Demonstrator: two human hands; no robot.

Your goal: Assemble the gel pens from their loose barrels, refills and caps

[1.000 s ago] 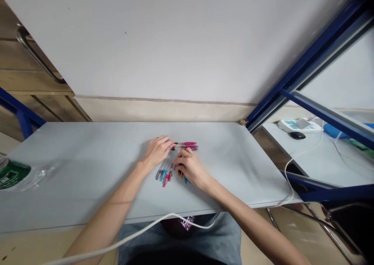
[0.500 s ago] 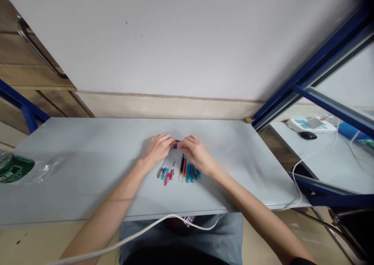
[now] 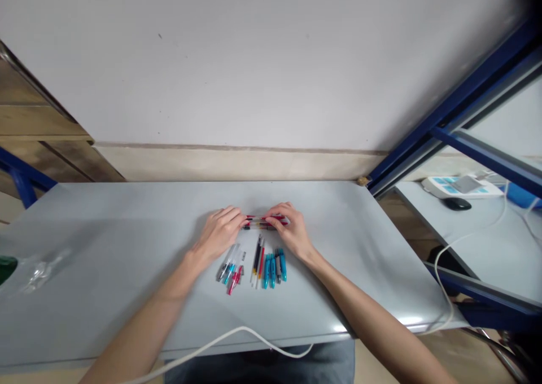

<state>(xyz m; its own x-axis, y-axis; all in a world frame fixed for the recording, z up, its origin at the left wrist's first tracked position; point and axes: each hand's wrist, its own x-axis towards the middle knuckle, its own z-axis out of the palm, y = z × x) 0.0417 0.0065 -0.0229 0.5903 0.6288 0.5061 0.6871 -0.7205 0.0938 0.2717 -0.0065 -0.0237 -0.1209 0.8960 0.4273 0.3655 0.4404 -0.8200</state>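
Several slim red-and-black pens point(image 3: 256, 224) lie side by side, crosswise, between my two hands. My left hand point(image 3: 219, 229) is closed at their left ends, fingertips hidden from above. My right hand point(image 3: 292, 232) pinches the right ends between thumb and fingers, with red tips showing past the thumb. Just below are sorted pen parts: clear barrels point(image 3: 231, 258) with grey and blue ends, a red clear cap point(image 3: 232, 282), and black and red ink refills point(image 3: 259, 257). Blue and grey pen grips or caps point(image 3: 275, 268) stand in a row to their right.
All this lies on a grey table point(image 3: 139, 248) against a white wall. A crumpled clear plastic piece point(image 3: 40, 274) and a green-labelled bottle point(image 3: 6, 268) are at the left. A white cable point(image 3: 243, 330) crosses the front edge. Behind the blue frame point(image 3: 474, 152) sits a black mouse point(image 3: 457, 203).
The view has shifted, so the table parts appear lower. My right hand has moved a little away from my left, and more of the pens between them shows.
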